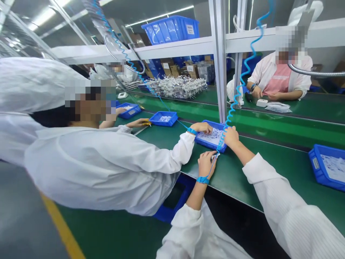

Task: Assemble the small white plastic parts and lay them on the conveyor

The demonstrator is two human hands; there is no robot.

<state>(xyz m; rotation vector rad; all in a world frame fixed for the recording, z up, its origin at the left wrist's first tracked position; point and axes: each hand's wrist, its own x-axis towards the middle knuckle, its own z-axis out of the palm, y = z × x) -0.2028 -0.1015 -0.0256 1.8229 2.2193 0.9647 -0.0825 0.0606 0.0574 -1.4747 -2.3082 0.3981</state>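
My left hand (207,163), with a blue strap (202,180) around the wrist, is closed on a small white plastic part (215,156) just above the green worktop. Beside the right end of a blue bin (207,146), my right hand (231,136) has its fingers curled toward the small white pieces (212,134) inside. A coiled blue cord (230,115) hangs across those fingertips, so what they hold, if anything, is hidden. A co-worker's hand (202,127) reaches into the same bin from the left.
The co-worker (102,165) sits close on my left. More blue bins, one at left (163,124) and one at right (318,169), hold white pieces. A metal post (219,64) rises behind the bin. Another person (280,79) works across the green bench.
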